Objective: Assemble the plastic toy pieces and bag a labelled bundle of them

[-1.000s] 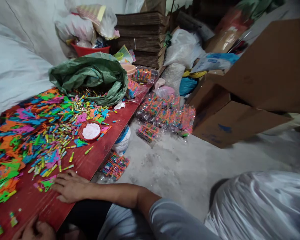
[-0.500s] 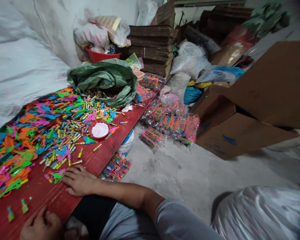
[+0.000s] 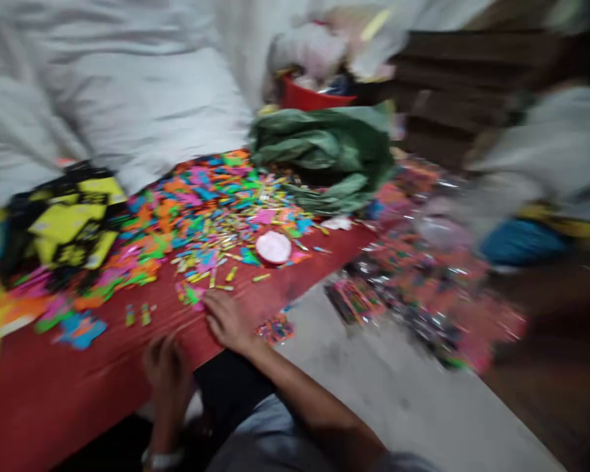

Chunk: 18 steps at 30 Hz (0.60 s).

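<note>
The picture is smeared by head motion. My right hand [image 3: 226,320] lies flat on the red board [image 3: 54,387], fingers stretched toward a small green and pink plastic piece [image 3: 191,295]. My left hand [image 3: 164,370] rests at the board's near edge with fingers curled; what it holds, if anything, is blurred. Two small coloured pieces [image 3: 137,314] stand on the board left of my right hand. A heap of bright plastic parts and small tubes [image 3: 201,210] covers the far half of the board. A small red dish with white powder [image 3: 273,247] sits by the heap.
A crumpled green sack [image 3: 324,147] lies at the board's far end, a red basin [image 3: 312,99] behind it. Yellow and black packets [image 3: 66,223] sit at the left. Clear bags of coloured items [image 3: 413,295] lie on the concrete floor to the right. White sacks line the wall.
The view has swung left and blurred. My right hand stays flat on the board by the green piece. My left hand has come up onto the board's near edge.
</note>
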Each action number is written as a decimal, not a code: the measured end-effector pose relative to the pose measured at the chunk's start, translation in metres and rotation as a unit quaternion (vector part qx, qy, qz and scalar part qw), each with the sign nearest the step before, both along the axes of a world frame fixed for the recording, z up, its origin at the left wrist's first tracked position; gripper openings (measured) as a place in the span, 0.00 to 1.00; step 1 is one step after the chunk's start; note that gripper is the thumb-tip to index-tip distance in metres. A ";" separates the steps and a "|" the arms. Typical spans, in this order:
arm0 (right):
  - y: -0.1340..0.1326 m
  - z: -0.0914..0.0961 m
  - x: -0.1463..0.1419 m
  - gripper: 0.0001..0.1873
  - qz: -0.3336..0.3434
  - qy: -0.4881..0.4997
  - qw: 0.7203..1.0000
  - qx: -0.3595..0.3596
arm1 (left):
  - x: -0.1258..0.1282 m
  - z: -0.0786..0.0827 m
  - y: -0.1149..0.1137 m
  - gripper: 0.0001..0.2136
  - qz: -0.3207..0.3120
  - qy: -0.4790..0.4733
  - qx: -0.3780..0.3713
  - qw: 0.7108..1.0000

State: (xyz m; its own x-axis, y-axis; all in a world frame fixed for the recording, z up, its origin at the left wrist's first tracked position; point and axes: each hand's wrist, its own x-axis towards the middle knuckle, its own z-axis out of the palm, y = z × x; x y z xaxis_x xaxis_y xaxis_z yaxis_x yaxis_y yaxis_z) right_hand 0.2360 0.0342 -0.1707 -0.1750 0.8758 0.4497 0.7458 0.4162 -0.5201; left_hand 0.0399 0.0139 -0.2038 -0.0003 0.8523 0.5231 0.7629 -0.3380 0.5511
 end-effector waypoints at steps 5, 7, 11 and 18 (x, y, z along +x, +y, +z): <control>0.011 -0.011 0.008 0.27 -0.011 0.033 0.999 -0.005 | 0.006 -0.005 0.000 0.14 0.060 -0.002 -0.012 0.998; 0.018 -0.017 0.006 0.32 -0.016 -0.033 0.999 -0.013 | 0.006 -0.008 -0.001 0.16 0.058 -0.006 -0.024 0.998; 0.031 -0.025 0.002 0.32 0.006 -0.104 0.994 -0.016 | 0.004 -0.007 -0.007 0.17 0.053 -0.037 -0.048 0.997; 0.119 0.004 -0.008 0.28 0.035 -0.021 0.999 0.019 | -0.035 0.010 0.013 0.19 0.060 -0.026 -0.025 0.998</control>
State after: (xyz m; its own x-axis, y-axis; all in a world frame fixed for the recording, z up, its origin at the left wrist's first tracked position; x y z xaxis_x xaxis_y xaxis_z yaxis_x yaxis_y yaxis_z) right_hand 0.2276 0.1531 -0.1671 -0.2545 0.8428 0.4743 0.7346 0.4875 -0.4720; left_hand 0.0052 0.0272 -0.1937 -0.1301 0.8691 0.4773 0.7661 -0.2175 0.6048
